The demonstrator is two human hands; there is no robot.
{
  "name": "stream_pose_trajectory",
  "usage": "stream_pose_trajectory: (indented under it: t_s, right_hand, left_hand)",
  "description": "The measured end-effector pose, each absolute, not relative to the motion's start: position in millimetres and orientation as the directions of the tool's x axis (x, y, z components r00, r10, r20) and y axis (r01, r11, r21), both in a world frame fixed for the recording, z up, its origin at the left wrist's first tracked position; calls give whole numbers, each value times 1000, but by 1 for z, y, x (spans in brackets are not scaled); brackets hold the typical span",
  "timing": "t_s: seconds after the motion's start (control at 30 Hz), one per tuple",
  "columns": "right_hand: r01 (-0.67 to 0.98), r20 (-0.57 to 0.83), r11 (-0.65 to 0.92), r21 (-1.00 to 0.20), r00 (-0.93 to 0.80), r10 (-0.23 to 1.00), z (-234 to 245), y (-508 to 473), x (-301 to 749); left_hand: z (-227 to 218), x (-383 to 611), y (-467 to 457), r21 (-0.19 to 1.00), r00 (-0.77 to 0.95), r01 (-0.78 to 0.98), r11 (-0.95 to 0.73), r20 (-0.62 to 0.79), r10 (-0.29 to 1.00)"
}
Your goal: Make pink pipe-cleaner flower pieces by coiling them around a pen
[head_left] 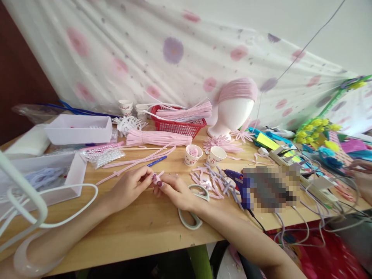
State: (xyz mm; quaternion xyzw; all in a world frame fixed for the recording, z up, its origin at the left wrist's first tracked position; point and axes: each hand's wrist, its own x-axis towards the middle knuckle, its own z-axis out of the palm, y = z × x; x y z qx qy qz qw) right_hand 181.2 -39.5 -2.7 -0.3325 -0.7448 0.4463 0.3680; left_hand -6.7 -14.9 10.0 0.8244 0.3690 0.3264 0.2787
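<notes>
Both my hands meet over the middle of the wooden table, fingertips pinched together. Between them is a small pink pipe cleaner piece (157, 177), partly hidden by the fingers. My left hand (138, 180) grips it from the left and my right hand (174, 189) from the right. A blue pen (157, 161) lies just beyond the left fingers. Under my right wrist rests a pair of scissors with pale green handles (190, 224). To the right of the hands are cut pink and grey pipe cleaner pieces (213, 180). Behind them stand two paper cups, one holding pink pieces (193, 155), the other (216, 156) beside it.
A blue glue gun (235, 177) lies at the right, near power strips (316, 190) and tangled cables. Pink pipe cleaner bundles (158, 138), a red basket (180, 127) and a foam head (234, 110) stand behind. White trays (78, 130) are at left. Another person's hand (362, 178) shows at far right.
</notes>
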Motion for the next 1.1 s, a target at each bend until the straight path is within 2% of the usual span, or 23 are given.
stream_pose_trajectory:
  t_s: [0.1, 0.4, 0.53, 0.7, 0.93, 1.1]
  right_hand:
    - [154, 269, 403, -902, -530, 804, -3, -39, 182]
    - [123, 220, 332, -935, -534, 816, -5, -39, 182]
    - [188, 210, 345, -920, -507, 836, -3, -38, 181]
    - [360, 317, 449, -818, -368, 874, -3, -39, 179]
    - [518, 478, 612, -598, -382, 791, -10, -42, 177]
    - [593, 512, 626, -506, -378, 771, -9, -43, 177]
  left_hand:
    - [10, -7, -15, 711, 523, 420, -564, 318, 791]
    - [11, -7, -17, 762, 564, 342, -550, 301, 769]
    - [7, -7, -16, 772, 523, 376, -513, 280, 805]
    - [2, -5, -20, 673, 456, 460, -579, 380, 805]
    - [0, -5, -22, 540, 528, 450, -711, 481, 700]
    - [-2, -5, -23, 423, 533, 529, -736, 509, 676]
